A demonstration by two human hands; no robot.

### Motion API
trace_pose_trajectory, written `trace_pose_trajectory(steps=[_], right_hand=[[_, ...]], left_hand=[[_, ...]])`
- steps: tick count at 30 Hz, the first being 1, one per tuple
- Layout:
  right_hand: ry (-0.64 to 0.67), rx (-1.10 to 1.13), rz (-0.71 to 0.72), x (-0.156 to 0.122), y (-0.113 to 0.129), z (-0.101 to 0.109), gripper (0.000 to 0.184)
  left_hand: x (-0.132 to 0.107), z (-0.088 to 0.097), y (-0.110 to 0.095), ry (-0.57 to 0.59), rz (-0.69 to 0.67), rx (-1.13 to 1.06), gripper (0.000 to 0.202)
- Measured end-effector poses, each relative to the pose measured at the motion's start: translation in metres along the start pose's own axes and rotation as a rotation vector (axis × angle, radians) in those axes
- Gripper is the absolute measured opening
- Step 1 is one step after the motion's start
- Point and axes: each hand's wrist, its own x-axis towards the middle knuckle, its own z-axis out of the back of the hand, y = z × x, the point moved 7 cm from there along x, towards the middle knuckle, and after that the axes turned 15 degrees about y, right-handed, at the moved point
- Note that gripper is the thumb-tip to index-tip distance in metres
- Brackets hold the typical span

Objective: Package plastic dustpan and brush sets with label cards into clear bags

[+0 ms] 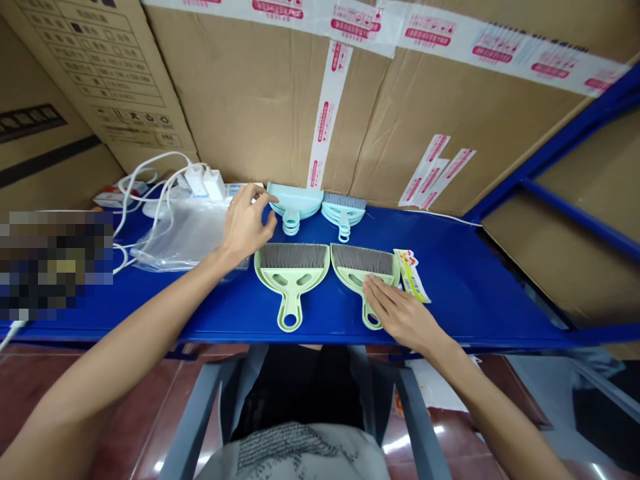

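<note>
Two light green hand brushes with grey bristles lie side by side, handles towards me: a left brush (291, 280) and a right brush (361, 270). Whether dustpans lie beneath them I cannot tell. My right hand (395, 310) rests on the right brush with its fingers stretched out flat, covering part of its body. Farther back is a stack of light blue dustpans (295, 200). My left hand (249, 220) is at its left edge, fingers curved and apart; contact is unclear. Beside the dustpans are stacked blue hand brushes (344, 212). A colourful label card (412, 276) lies right of the green brushes.
Clear plastic bags (185, 233) lie at the left, with white chargers (205, 181) and looping cables behind them. Cardboard (250, 93) walls the back of the blue table (465, 287). A blue metal frame (560, 147) rises at the right.
</note>
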Motion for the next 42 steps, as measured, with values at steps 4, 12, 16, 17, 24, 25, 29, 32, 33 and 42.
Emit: trace_pose_trajectory(steps=[4,12,16,17,24,25,29,32,33,42], right_hand=[[0.024,0.049,-0.045,0.005,-0.006,-0.005,0.037],[0.168,0.408,-0.086,-0.003,-0.032,0.005,0.063],[0.120,0.592,-0.180,0.008,-0.058,0.006,0.048],[0.115,0.619,-0.193,0.013,-0.062,0.001,0.045],[0.281,0.731,-0.234,0.042,-0.074,-0.053,0.056],[0.310,0.749,-0.231,0.043,-0.074,-0.057,0.059],[0.347,0.791,-0.224,0.042,-0.073,-0.060,0.062],[0.343,0.786,-0.213,0.040,-0.071,-0.060,0.061],[0.339,0.781,-0.209,0.040,-0.070,-0.060,0.061],[0.285,0.746,-0.219,0.042,-0.069,-0.059,0.054]], left_hand=[[0.002,-0.001,-0.016,0.178,-0.204,-0.241,0.019],[-0.033,-0.001,-0.075,0.924,-0.651,-0.642,0.066],[-0.046,-0.009,-0.079,1.070,-0.674,-0.596,0.069],[-0.047,-0.013,-0.077,1.099,-0.655,-0.567,0.067],[-0.049,-0.034,-0.060,1.278,-0.601,-0.540,0.098],[-0.048,-0.034,-0.059,1.271,-0.595,-0.554,0.097],[-0.043,-0.033,-0.057,1.265,-0.587,-0.573,0.093],[-0.042,-0.033,-0.057,1.265,-0.594,-0.568,0.092],[-0.042,-0.033,-0.056,1.266,-0.593,-0.559,0.091],[-0.041,-0.035,-0.053,1.226,-0.568,-0.528,0.091]])
